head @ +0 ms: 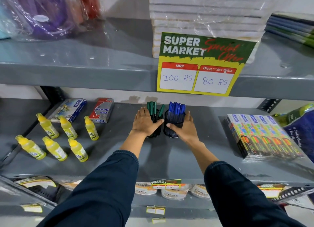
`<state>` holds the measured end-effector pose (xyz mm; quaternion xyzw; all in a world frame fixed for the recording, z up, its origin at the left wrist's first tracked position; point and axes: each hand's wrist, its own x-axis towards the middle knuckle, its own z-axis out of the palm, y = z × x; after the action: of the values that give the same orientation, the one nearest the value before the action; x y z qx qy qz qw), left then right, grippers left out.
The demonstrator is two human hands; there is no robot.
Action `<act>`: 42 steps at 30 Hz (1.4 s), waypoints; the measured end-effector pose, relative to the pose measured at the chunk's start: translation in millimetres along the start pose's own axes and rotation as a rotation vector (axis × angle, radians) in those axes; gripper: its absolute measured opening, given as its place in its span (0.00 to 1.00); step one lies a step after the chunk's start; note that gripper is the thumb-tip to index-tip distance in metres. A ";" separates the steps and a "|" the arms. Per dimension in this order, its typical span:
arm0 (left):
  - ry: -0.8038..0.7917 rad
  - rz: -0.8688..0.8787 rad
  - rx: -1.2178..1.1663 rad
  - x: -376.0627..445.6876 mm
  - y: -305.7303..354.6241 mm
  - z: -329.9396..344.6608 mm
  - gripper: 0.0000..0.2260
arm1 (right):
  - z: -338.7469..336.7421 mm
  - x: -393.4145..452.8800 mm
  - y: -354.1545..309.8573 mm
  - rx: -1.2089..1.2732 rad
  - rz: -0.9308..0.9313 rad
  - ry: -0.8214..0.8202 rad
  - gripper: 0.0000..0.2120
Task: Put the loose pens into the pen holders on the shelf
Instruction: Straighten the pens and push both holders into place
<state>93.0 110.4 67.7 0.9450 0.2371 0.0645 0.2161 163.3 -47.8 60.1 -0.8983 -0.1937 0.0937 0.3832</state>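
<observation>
With no loose pens visible on the grey metal shelf [105,152], sorting seems done: the left hand [145,120] wraps the black mesh holder of green pens [155,123], the right hand [184,125] the touching black mesh holder of blue pens [175,123], so next likely comes straightening both.

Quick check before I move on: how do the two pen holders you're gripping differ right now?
Left pen holder carries green pens; right pen holder carries blue pens. The green pens are fewer and looser, one leaning out to the right; the blue ones stand packed and upright. The left hand covers much of its holder; the right hand leaves more mesh showing. Both are black mesh cups, side by side on the grey shelf.
</observation>
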 end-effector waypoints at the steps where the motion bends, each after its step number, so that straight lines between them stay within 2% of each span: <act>1: 0.005 -0.001 -0.001 -0.6 0.1 0.5 0.43 | 0.5 0.6 0.7 0.029 0.014 -0.003 0.49; 3: 0.004 -0.013 -0.002 -2.9 1.8 0.7 0.42 | 2.4 1.7 3.1 0.090 0.031 0.024 0.45; 6: -0.005 -0.044 0.003 -8.1 6.8 -1.9 0.42 | 4.1 1.0 4.3 0.138 0.018 0.079 0.32; 8: -0.013 -0.065 0.014 -13.6 9.6 -2.5 0.42 | 3.3 -1.8 3.9 0.153 0.006 0.089 0.30; 21: -0.025 -0.061 0.125 -63.1 6.5 -1.9 0.43 | -1.0 -62.9 3.1 0.119 -0.025 0.092 0.29; 27: -0.004 -0.011 0.167 -98.8 -0.9 -3.9 0.44 | -4.7 -109.3 4.1 0.141 -0.001 0.084 0.34; 42: -0.047 -0.015 0.147 -145.5 -1.8 -5.3 0.45 | -9.2 -159.8 0.2 0.190 -0.002 0.073 0.29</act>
<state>-36.8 44.6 68.8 0.9577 0.2431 0.0230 0.1523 21.2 -120.9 69.4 -0.8604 -0.1706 0.0786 0.4736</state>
